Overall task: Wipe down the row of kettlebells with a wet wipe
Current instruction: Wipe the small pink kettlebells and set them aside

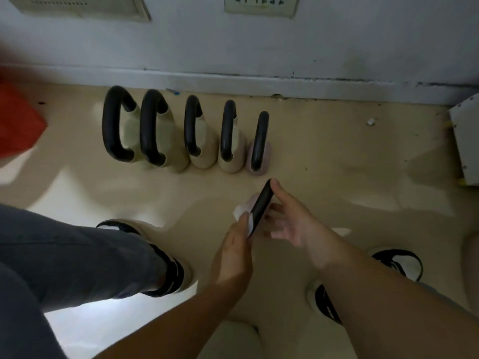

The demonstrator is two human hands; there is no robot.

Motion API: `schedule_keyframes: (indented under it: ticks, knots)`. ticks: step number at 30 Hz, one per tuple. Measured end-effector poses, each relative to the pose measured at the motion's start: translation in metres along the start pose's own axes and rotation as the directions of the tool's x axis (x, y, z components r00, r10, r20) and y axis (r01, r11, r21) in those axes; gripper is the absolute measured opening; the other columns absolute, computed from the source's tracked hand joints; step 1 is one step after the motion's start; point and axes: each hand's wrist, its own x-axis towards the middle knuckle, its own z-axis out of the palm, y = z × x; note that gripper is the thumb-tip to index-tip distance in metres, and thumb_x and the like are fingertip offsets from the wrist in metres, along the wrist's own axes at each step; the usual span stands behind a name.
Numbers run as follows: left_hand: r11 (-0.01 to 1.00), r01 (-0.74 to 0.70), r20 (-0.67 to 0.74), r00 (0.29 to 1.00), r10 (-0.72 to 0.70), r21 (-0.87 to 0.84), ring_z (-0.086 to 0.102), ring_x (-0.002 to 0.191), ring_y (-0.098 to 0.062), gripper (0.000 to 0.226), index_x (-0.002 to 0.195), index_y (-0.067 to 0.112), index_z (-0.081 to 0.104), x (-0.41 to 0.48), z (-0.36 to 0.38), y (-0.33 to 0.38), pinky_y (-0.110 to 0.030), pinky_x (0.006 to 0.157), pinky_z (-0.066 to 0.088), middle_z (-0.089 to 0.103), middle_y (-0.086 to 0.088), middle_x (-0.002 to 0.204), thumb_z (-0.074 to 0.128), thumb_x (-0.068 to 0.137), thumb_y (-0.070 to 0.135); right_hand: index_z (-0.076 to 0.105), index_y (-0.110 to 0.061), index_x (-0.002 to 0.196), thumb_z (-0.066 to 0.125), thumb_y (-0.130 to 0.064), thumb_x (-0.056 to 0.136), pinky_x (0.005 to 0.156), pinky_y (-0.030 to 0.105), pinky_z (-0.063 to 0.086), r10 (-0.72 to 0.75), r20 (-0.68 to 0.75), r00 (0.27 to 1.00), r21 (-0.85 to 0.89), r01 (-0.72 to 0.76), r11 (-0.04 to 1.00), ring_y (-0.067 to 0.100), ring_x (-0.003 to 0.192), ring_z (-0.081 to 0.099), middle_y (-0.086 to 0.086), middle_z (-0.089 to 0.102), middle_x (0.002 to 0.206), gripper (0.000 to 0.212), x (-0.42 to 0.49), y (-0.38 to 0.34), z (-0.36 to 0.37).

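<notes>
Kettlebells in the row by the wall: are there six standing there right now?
No, five kettlebells stand in the row, while a sixth sits apart on the floor between the left hand and right hand.

The five kettlebells in the row [186, 133] carry black handles; four bodies are beige, and the smallest kettlebell [260, 149], toward three o'clock, has a pale pink body. The handle of the lifted kettlebell [260, 206] is black, its body hidden, and the wet wipe [239, 211] at its nine o'clock is white. The floor [337, 156] is cream, the wall [259, 47] grey-white. At nine o'clock lies a red bag [18, 125]. The trouser leg [64, 255] is dark grey, and the shoes [171, 270] are black with white.
</notes>
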Motion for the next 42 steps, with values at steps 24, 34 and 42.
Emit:
schedule_keyframes:
  ticks: [24,34,42]
  knots:
    - [0.557,0.541,0.009,0.722,-0.692,-0.630,0.060,0.079,-0.021,0.040,0.131,0.008,0.057,0.035,0.012,0.064,-0.025,0.058,0.046,0.065,-0.016,0.113,0.032,0.108,0.030,0.057,-0.027,0.132,0.044,-0.074,0.096,0.085,0.046,0.059,-0.064,-0.052,0.997,-0.242,0.050,0.969,0.031,0.116,0.065,0.001,0.065,0.127,0.061,0.001,-0.009,0.017]
    - [0.732,0.516,0.023,0.824,-0.566,-0.446,0.058,0.072,-0.008,0.031,0.119,0.011,0.061,0.010,-0.012,0.057,-0.012,0.046,0.045,0.065,-0.005,0.097,0.034,0.108,0.024,0.059,-0.022,0.129,0.044,-0.069,0.099,0.101,0.054,0.054,-0.082,-0.014,0.997,-0.283,0.075,0.956,0.036,0.112,0.067,0.011,0.068,0.124,0.058,0.000,-0.014,0.017]
    - [0.541,0.586,0.117,0.736,-0.666,-0.604,0.062,0.107,-0.028,0.043,0.146,0.006,0.043,0.007,-0.002,0.094,-0.033,0.087,0.052,0.058,-0.019,0.134,0.043,0.105,0.020,0.011,-0.049,0.161,0.048,-0.062,0.101,0.105,0.047,0.047,-0.100,-0.001,0.995,-0.144,0.099,0.985,0.030,0.132,0.053,-0.001,0.039,0.161,0.072,-0.001,-0.014,0.019]
